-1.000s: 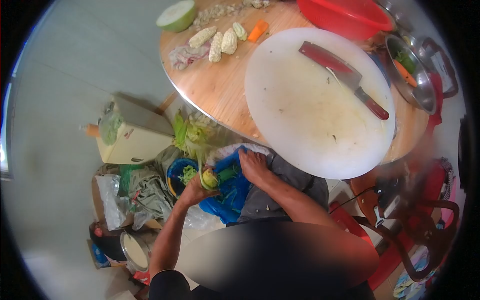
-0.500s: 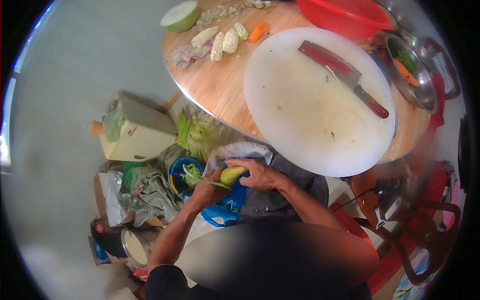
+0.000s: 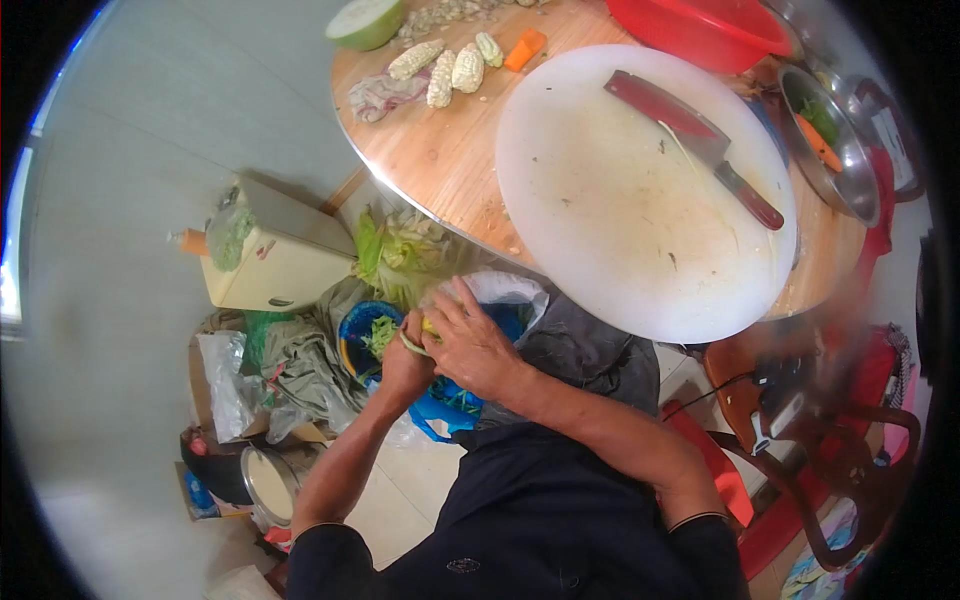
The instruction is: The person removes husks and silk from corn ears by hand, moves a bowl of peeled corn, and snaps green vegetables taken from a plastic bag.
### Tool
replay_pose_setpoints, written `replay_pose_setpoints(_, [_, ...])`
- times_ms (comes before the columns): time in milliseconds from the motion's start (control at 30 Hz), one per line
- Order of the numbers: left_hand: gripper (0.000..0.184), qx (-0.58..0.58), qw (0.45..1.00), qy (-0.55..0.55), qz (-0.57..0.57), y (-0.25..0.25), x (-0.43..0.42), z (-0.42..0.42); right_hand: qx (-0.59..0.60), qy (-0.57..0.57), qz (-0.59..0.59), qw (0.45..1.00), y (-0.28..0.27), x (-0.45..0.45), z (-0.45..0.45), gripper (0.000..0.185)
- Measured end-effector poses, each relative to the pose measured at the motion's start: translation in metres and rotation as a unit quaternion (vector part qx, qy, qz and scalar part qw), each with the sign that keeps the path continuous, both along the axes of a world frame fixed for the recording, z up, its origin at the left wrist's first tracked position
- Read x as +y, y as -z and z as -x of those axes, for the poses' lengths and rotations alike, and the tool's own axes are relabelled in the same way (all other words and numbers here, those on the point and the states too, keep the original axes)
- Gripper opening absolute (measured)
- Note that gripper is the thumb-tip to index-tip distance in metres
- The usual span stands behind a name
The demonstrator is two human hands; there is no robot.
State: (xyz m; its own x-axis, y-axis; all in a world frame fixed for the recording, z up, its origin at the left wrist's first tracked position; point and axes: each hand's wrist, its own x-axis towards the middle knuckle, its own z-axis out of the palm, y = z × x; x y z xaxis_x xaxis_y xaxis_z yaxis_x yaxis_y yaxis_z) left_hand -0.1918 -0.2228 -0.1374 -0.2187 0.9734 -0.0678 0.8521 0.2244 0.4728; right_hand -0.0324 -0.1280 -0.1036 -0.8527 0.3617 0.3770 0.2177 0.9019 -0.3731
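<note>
My left hand [image 3: 405, 360] is closed at the left end of a yellow-green oblong vegetable [image 3: 430, 325], mostly hidden between my hands. A thin pale green strip [image 3: 412, 346] curves out beside the left fingers; I cannot make out whether it is peel or a tool. Across the top of the vegetable, my right hand [image 3: 475, 345] is wrapped with its fingers pointing up and left. Both hands are above a blue bag [image 3: 432, 412] with green scraps in it. Just left stands a blue-lined bucket [image 3: 352, 340] holding pale green shreds.
On the wooden table [image 3: 430, 160], a white cutting board [image 3: 600, 230] carries a cleaver [image 3: 700, 150]. Peeled corn cobs [image 3: 467, 70], an orange piece [image 3: 525, 48], a cut gourd [image 3: 365, 25], a red basin [image 3: 700, 40] and a steel bowl [image 3: 855, 170] surround it. Corn husks [image 3: 395, 255] lie below.
My right hand has moved left and turned over the yellow-green vegetable, now covering most of it. My left hand has shifted slightly. The head view has tilted, and more of my shirt shows.
</note>
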Motion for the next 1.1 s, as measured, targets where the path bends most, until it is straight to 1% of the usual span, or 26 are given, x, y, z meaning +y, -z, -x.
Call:
replay_pose_setpoints(33, [0.065,0.003,1.000,-0.026,0.015,0.000,0.001,0.000,0.018,0.007,-0.044,0.999,0.001,-0.002,0.001,0.019])
replay_pose_setpoints(67, [0.065,0.003,1.000,-0.026,0.014,-0.002,0.002,0.001,0.018,0.007,-0.045,0.999,0.003,-0.002,0.001,0.019])
replay_pose_setpoints(133, [0.061,-0.043,0.999,-0.023,0.006,-0.012,0.003,0.000,0.058,-0.008,-0.027,0.998,0.005,-0.002,-0.001,0.016])
replay_pose_setpoints(167, [0.061,-0.042,0.999,-0.024,0.005,-0.010,0.002,0.005,0.059,-0.009,-0.027,0.998,0.006,-0.002,-0.002,0.016])
replay_pose_setpoints(233, [0.063,-0.160,0.987,0.007,-0.011,-0.009,-0.003,0.020,0.131,-0.040,0.041,0.990,0.007,-0.002,-0.010,0.014])
replay_pose_setpoints(267, [0.063,-0.160,0.987,0.007,-0.012,-0.009,-0.006,0.029,0.131,-0.040,0.041,0.990,0.008,-0.003,-0.016,0.014])
replay_pose_setpoints(333, [0.063,-0.229,0.973,-0.020,-0.017,-0.022,-0.004,0.044,0.183,-0.008,0.063,0.981,0.003,-0.003,-0.030,0.013])
replay_pose_setpoints(367, [0.064,-0.377,0.922,-0.087,0.023,-0.035,-0.004,0.051,0.182,-0.009,0.063,0.981,0.009,-0.006,-0.035,0.013])
replay_pose_setpoints(433, [0.060,-0.409,0.899,-0.154,0.020,-0.056,-0.005,0.064,0.086,-0.077,0.217,0.969,0.028,-0.012,-0.041,0.013])
replay_pose_setpoints(467, [0.060,-0.409,0.900,-0.152,0.018,-0.060,-0.007,0.071,0.087,-0.076,0.215,0.970,0.038,-0.017,-0.038,0.013])
replay_pose_setpoints(533, [0.060,-0.501,0.847,-0.175,-0.025,-0.071,-0.006,0.084,0.052,-0.136,0.190,0.971,0.058,-0.029,-0.023,0.017])
replay_pose_setpoints(567, [0.060,-0.498,0.849,-0.173,-0.032,-0.077,-0.004,0.086,0.055,-0.139,0.183,0.972,0.066,-0.034,-0.014,0.017])
replay_pose_setpoints(633, [0.064,-0.554,0.818,-0.130,-0.083,-0.091,-0.001,0.091,-0.057,-0.142,0.195,0.969,0.083,-0.044,0.003,0.034])
replay_pose_setpoints(667, [0.064,-0.550,0.821,-0.126,-0.091,-0.099,0.003,0.092,-0.082,-0.157,0.207,0.962,0.091,-0.047,0.009,0.042])
replay_pose_setpoints(700, [0.068,-0.583,0.797,-0.103,-0.116,-0.105,0.007,0.091,-0.079,-0.159,0.198,0.964,0.091,-0.051,0.010,0.042])
replay_pose_setpoints(733, [0.072,-0.615,0.772,-0.079,-0.139,-0.110,0.012,0.089,-0.055,-0.145,0.224,0.962,0.089,-0.053,0.007,0.043])
replay_pose_setpoints(767, [0.072,-0.614,0.772,-0.075,-0.148,-0.116,0.017,0.087,-0.033,-0.133,0.249,0.959,0.089,-0.049,0.004,0.043])
replay_pose_setpoints(800, [0.075,-0.647,0.743,-0.061,-0.162,-0.120,0.023,0.085,-0.061,-0.139,0.282,0.947,0.064,-0.040,-0.005,0.047])
replay_pose_setpoints(833, [0.078,-0.679,0.712,-0.046,-0.175,-0.122,0.029,0.082,-0.062,-0.141,0.274,0.949,0.044,-0.034,-0.014,0.047])
replay_pose_setpoints(867, [0.078,-0.679,0.711,-0.042,-0.181,-0.122,0.036,0.079,0.003,-0.114,0.325,0.939,0.026,-0.028,-0.023,0.043])
replay_pose_setpoints(900, [0.079,-0.708,0.678,-0.024,-0.196,-0.120,0.043,0.076,0.069,-0.087,0.372,0.922,0.008,-0.023,-0.032,0.041])
replay_pose_setpoints(933, [0.080,-0.734,0.645,-0.004,-0.211,-0.121,0.052,0.072,0.069,-0.088,0.364,0.925,-0.010,-0.021,-0.042,0.041])
replay_pose_setpoints(967, [0.080,-0.733,0.644,0.004,-0.218,-0.123,0.060,0.066,0.077,-0.024,0.320,0.944,-0.028,-0.021,-0.052,0.035])
replay_pose_setpoints(1000, [0.080,-0.761,0.607,0.019,-0.229,-0.126,0.067,0.060,0.087,0.039,0.273,0.957,-0.048,-0.020,-0.061,0.030])
replay_pose_setpoints(1033, [0.080,-0.788,0.568,0.034,-0.237,-0.129,0.075,0.054,0.090,0.037,0.264,0.960,-0.070,-0.021,-0.071,0.030])
replay_pose_setpoints(1100, [0.079,-0.785,0.563,0.065,-0.251,-0.142,0.091,0.038,0.129,0.107,0.263,0.950,-0.111,-0.022,-0.091,0.028])
